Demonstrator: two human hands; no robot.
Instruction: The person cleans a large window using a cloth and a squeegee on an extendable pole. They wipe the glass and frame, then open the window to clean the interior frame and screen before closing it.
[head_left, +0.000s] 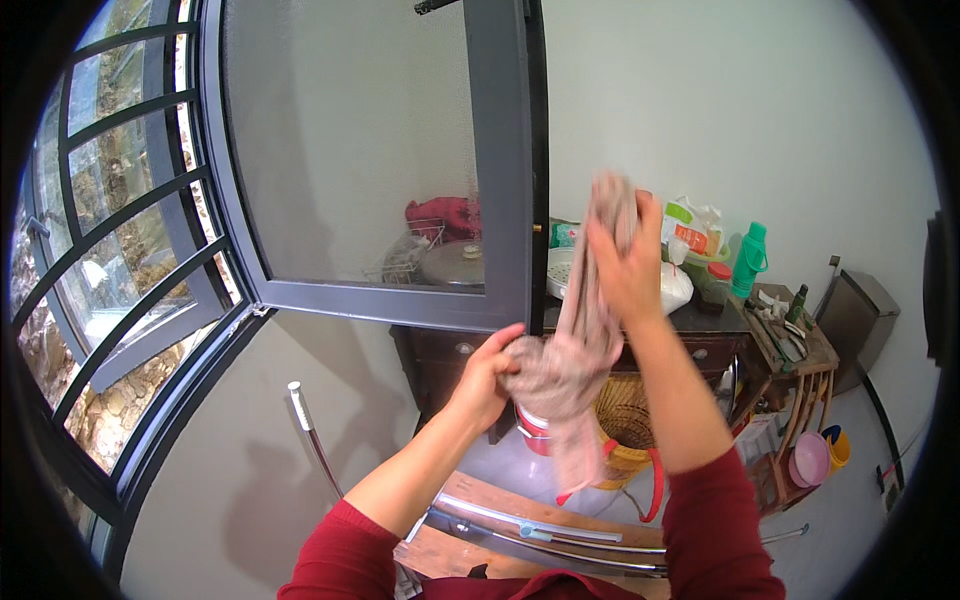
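Observation:
A pinkish-beige cloth (574, 375), blurred in places, is stretched between my hands. My left hand (484, 375) grips its bunched lower part, close to the bottom corner of an opened window sash (375, 304). Higher up, my right hand (628, 259) clasps the cloth's upper end, with the fingers wrapped around it. A loose pink tail hangs down in front of a woven basket (626, 420). The sash has a grey frame and frosted glass, and it stands just left of the cloth.
Window bars (135, 124) curve along the left. Behind the cloth stands a dark wooden cabinet (705, 321) bearing bags, a jar (715, 285) and a green thermos flask (750, 259). A pole (311, 427) leans at the wall. Below me, a squeegee-like tool (532, 529) lies across wooden boards (450, 555).

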